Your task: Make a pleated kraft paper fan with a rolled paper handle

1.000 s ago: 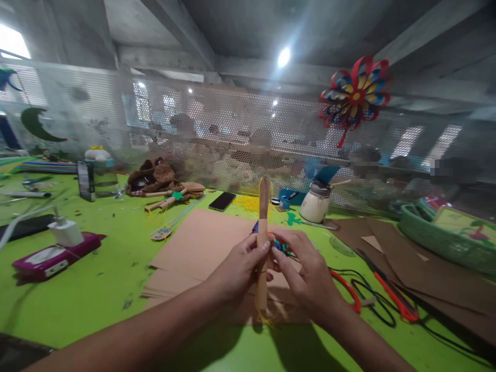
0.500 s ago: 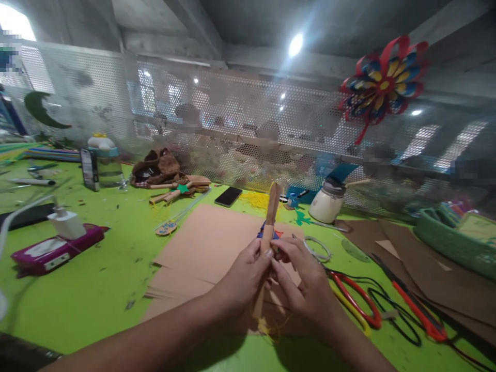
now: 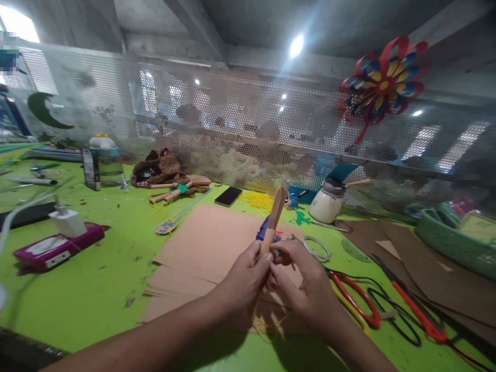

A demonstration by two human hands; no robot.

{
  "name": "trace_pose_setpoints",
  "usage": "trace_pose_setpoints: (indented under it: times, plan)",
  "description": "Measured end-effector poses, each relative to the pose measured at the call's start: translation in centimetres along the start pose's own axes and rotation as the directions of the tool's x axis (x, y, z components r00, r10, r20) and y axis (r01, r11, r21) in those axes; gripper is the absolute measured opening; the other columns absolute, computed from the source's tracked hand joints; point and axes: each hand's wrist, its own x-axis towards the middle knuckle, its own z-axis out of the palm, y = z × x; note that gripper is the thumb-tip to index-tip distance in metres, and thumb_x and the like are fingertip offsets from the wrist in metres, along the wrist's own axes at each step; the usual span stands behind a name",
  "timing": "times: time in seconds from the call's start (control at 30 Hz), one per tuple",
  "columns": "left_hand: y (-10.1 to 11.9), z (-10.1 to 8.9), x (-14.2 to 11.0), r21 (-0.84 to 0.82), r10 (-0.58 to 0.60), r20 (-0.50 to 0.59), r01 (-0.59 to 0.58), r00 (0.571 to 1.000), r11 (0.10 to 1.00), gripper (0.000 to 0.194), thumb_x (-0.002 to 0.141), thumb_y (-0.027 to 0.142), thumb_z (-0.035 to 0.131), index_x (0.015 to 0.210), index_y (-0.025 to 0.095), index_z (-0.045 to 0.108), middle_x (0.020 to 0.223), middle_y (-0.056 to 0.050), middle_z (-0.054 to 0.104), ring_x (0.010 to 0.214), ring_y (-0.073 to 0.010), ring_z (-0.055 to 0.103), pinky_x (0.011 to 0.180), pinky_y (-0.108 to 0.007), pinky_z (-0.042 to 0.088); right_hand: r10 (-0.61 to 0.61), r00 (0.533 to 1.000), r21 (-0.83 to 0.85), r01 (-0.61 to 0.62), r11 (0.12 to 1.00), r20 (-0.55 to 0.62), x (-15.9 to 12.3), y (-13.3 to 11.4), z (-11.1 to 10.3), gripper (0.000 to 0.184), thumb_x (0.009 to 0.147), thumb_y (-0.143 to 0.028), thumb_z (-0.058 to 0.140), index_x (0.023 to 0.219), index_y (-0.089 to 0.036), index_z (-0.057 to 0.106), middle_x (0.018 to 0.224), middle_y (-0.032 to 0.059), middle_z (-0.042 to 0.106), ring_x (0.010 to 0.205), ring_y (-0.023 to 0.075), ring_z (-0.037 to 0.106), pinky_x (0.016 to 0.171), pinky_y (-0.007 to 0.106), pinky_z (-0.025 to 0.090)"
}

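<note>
My left hand (image 3: pixel 248 266) is closed round a slim brown paper craft (image 3: pixel 276 209), held upright with a slight lean over the sheets. It has a rounded flat top, a paler band and a blue part at its side, with small red and green bits beside it. Yellow strands (image 3: pixel 265 326) hang at its lower end. My right hand (image 3: pixel 300 274) pinches at the craft's right side with thumb and forefinger; the exact pinch point is partly hidden. Beneath both hands lie large tan paper sheets (image 3: pixel 209 232).
Scissors with red handles (image 3: pixel 358 299), black cord and a red-handled tool (image 3: pixel 420 310) lie right. Further right are brown sheets (image 3: pixel 411 258) and a green basket (image 3: pixel 453 243). A phone (image 3: pixel 228 196) and white jar (image 3: pixel 327 204) stand behind; a purple power strip (image 3: pixel 58 248) is left.
The paper craft's top has tilted to the right, and more of its blue part and the green bit shows. Both hands keep nearly the same place.
</note>
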Motion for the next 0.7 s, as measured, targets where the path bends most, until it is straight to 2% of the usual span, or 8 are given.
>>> trace_pose_setpoints:
  times: [0.17, 0.27, 0.33, 0.4, 0.5, 0.57, 0.7]
  plan:
    - [-0.2, 0.0, -0.1, -0.058, -0.012, -0.013, 0.011, 1.0, 0.998, 0.023, 0.086, 0.034, 0.061, 0.099, 0.018, 0.051, 0.078, 0.002, 0.054, 0.058, -0.0068, 0.046, 0.052, -0.019, 0.034, 0.086, 0.996, 0.107, -0.089, 0.99, 0.033, 0.3, -0.1, 0.1, 0.017, 0.088, -0.018, 0.054, 0.105, -0.02, 0.059, 0.094, 0.0044, 0.058, 0.083, 0.0175, 0.057, 0.074, 0.033, 0.05]
    - [0.4, 0.0, -0.2, -0.101, -0.023, 0.032, 0.026, 0.999, 0.995, 0.023, 0.087, 0.034, 0.06, 0.103, 0.019, 0.051, 0.08, 0.0, 0.056, 0.062, -0.0086, 0.051, 0.057, -0.02, 0.038, 0.117, 0.992, 0.177, -0.125, 0.976, 0.054, 0.2, 0.0, 0.0, 0.021, 0.088, -0.022, 0.055, 0.109, -0.02, 0.06, 0.102, 0.0067, 0.059, 0.088, 0.0191, 0.059, 0.077, 0.035, 0.051]
    - [0.9, -0.2, -0.2, -0.047, -0.003, 0.038, 0.005, 0.999, 0.999, 0.023, 0.087, 0.034, 0.06, 0.101, 0.018, 0.052, 0.078, -0.001, 0.058, 0.062, -0.0095, 0.052, 0.06, -0.022, 0.04, 0.162, 0.986, 0.256, -0.169, 0.952, 0.047, -0.1, 0.1, 0.0, 0.027, 0.089, -0.024, 0.055, 0.116, -0.02, 0.057, 0.106, 0.0077, 0.061, 0.089, 0.0196, 0.062, 0.078, 0.036, 0.052]
    - [1.3, -0.4, -0.1, 0.056, 0.02, 0.021, -0.021, 1.0, 0.998, 0.021, 0.087, 0.035, 0.059, 0.093, 0.017, 0.053, 0.073, -0.001, 0.058, 0.059, -0.0095, 0.05, 0.059, -0.023, 0.039, 0.227, 0.974, 0.316, -0.214, 0.924, -0.005, -0.3, 0.4, 0.0, 0.027, 0.09, -0.027, 0.055, 0.116, -0.02, 0.057, 0.102, 0.007, 0.064, 0.088, 0.0194, 0.064, 0.079, 0.035, 0.052]
    - [1.3, -0.5, -0.2, 0.114, 0.001, 0.017, -0.003, 1.0, 0.993, 0.021, 0.088, 0.038, 0.057, 0.087, 0.017, 0.051, 0.07, -0.001, 0.058, 0.058, -0.0099, 0.05, 0.057, -0.022, 0.039, 0.251, 0.961, 0.253, -0.217, 0.943, -0.113, -0.6, 0.7, 0.1, 0.013, 0.09, -0.029, 0.056, 0.094, -0.019, 0.063, 0.086, 0.0044, 0.065, 0.081, 0.0182, 0.062, 0.073, 0.031, 0.049]
    - [1.0, -0.4, -0.3, 0.064, -0.029, 0.032, 0.027, 0.999, 0.998, 0.021, 0.089, 0.039, 0.056, 0.089, 0.018, 0.051, 0.072, 0.0, 0.058, 0.059, -0.0102, 0.052, 0.057, -0.023, 0.04, 0.211, 0.967, 0.164, -0.187, 0.969, -0.145, -0.6, 0.7, 0.2, 0.016, 0.09, -0.028, 0.055, 0.082, -0.018, 0.064, 0.079, 0.0034, 0.063, 0.075, 0.0174, 0.059, 0.069, 0.031, 0.046]
    - [0.6, -0.1, -0.3, -0.055, -0.051, 0.054, 0.054, 0.997, 0.997, 0.023, 0.086, 0.037, 0.061, 0.099, 0.02, 0.051, 0.076, 0.001, 0.057, 0.061, -0.0107, 0.054, 0.059, -0.023, 0.043, 0.134, 0.984, 0.106, -0.122, 0.987, -0.118, -0.7, 0.4, 0.7, 0.018, 0.091, -0.025, 0.052, 0.08, -0.018, 0.065, 0.077, 0.0043, 0.061, 0.073, 0.0178, 0.058, 0.069, 0.032, 0.046]
